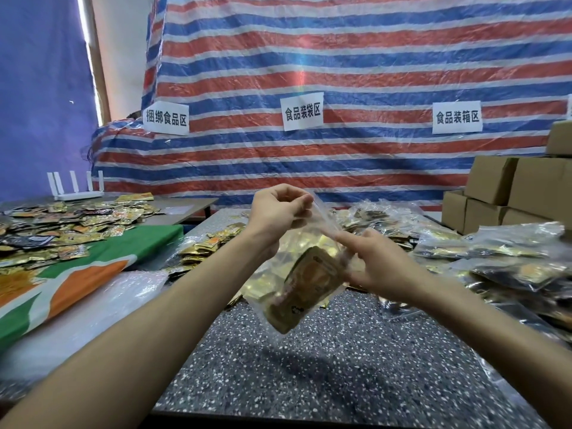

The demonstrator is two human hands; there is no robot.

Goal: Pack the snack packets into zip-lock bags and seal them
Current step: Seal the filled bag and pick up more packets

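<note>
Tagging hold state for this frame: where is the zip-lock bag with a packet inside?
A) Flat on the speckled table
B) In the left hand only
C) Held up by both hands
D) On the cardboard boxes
C: the zip-lock bag hangs above the speckled table, with the left hand and right hand both pinching its top edge and a snack packet inside.

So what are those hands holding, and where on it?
A clear zip-lock bag holding a snack packet; the left hand and right hand both pinch its top opening edge.
</note>
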